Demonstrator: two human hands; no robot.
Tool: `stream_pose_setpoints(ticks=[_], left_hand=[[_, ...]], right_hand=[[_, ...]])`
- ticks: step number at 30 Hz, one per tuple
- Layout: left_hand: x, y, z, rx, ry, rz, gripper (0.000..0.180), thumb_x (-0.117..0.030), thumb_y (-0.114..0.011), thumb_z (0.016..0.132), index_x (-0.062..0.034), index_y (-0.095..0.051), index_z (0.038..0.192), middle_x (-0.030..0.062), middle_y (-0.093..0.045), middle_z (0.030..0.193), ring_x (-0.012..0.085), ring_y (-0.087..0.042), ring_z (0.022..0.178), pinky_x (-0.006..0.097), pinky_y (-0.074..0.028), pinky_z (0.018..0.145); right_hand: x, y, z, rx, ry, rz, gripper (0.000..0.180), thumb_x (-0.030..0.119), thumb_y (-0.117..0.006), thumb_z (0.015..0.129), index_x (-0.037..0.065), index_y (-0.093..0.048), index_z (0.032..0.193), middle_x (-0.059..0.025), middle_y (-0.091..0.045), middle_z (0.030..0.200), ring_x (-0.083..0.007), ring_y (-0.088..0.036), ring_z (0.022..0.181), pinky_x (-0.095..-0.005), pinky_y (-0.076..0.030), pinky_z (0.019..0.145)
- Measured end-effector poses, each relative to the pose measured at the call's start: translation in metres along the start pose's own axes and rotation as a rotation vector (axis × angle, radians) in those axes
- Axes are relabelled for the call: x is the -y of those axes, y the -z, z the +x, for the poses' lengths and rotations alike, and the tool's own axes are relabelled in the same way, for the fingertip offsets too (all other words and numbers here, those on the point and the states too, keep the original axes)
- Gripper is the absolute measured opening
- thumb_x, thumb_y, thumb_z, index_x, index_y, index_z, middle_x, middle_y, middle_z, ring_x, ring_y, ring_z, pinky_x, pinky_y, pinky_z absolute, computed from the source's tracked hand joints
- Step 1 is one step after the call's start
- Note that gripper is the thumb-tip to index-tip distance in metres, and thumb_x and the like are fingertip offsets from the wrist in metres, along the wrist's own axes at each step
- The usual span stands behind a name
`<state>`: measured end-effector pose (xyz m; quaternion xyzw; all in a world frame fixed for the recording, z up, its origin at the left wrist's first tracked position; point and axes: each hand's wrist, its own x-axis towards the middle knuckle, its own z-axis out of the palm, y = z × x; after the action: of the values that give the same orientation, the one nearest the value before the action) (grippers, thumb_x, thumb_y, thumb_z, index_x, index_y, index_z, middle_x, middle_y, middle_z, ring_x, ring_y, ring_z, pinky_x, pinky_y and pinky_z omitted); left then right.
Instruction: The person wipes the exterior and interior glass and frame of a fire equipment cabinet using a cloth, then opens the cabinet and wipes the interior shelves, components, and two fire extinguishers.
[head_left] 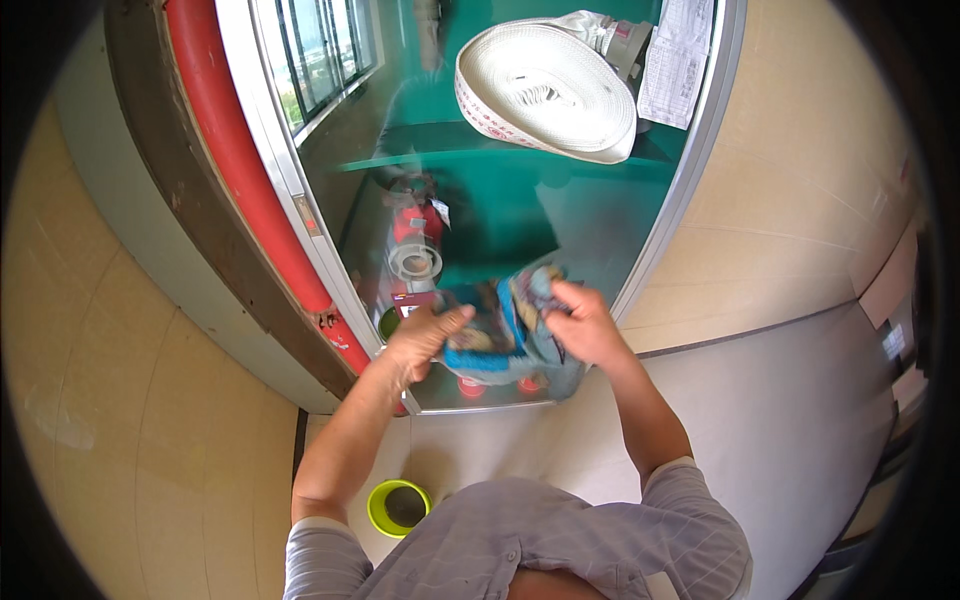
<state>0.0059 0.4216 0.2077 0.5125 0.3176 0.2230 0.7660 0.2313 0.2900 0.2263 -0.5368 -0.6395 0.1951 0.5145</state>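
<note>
I hold a crumpled blue and multicoloured cloth (500, 335) against the lower part of a glass cabinet door (560, 215). My left hand (425, 335) grips its left side. My right hand (580, 322) pinches its upper right edge. Behind the glass sit a coiled white fire hose (545, 90) on a green shelf and a red hydrant valve with a white outlet (415, 250) lower left.
The cabinet has a silver metal frame (690, 150) and a red pipe (235, 150) running down its left side. A sheet of paper (675, 60) hangs inside at top right. A yellow-green bucket (398, 505) stands on the tiled floor by my feet. Beige tiled walls flank the cabinet.
</note>
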Motion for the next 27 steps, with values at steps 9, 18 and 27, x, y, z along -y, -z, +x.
stream_pose_setpoints(ticks=[9, 18, 27], left_hand=[[0.071, -0.032, 0.017, 0.113, 0.128, -0.132, 0.041, -0.01, -0.076, 0.083, -0.002, -0.059, 0.119, 0.0088, -0.067, 0.11, 0.0206, -0.064, 0.098, 0.037, -0.053, 0.087], [0.022, -0.029, -0.01, -0.019, -0.229, -0.117, 0.024, 0.001, -0.063, 0.089, -0.0021, -0.063, 0.113, 0.0053, -0.069, 0.091, 0.0116, -0.064, 0.077, 0.027, -0.053, 0.067], [0.006, -0.008, -0.005, 0.229, 0.009, 0.261, 0.039, 0.0, -0.053, 0.086, -0.0028, -0.06, 0.125, 0.0012, -0.065, 0.097, 0.0082, -0.058, 0.081, 0.024, -0.049, 0.073]], right_hand=[[-0.017, -0.015, -0.006, 0.069, -0.06, 0.004, 0.019, 0.001, -0.052, 0.079, 0.0, -0.06, 0.097, -0.017, -0.06, 0.076, -0.0226, -0.057, 0.065, -0.033, -0.047, 0.064], [-0.076, -0.014, -0.036, -0.345, -0.116, -0.324, 0.03, 0.002, -0.063, 0.086, 0.0, -0.058, 0.115, -0.0108, -0.064, 0.107, -0.0152, -0.064, 0.09, -0.0305, -0.052, 0.078], [-0.054, -0.048, -0.01, 0.166, 0.002, 0.021, 0.023, 0.003, -0.062, 0.087, 0.0, -0.064, 0.109, -0.0073, -0.067, 0.097, -0.0159, -0.065, 0.088, -0.0283, -0.052, 0.074]])
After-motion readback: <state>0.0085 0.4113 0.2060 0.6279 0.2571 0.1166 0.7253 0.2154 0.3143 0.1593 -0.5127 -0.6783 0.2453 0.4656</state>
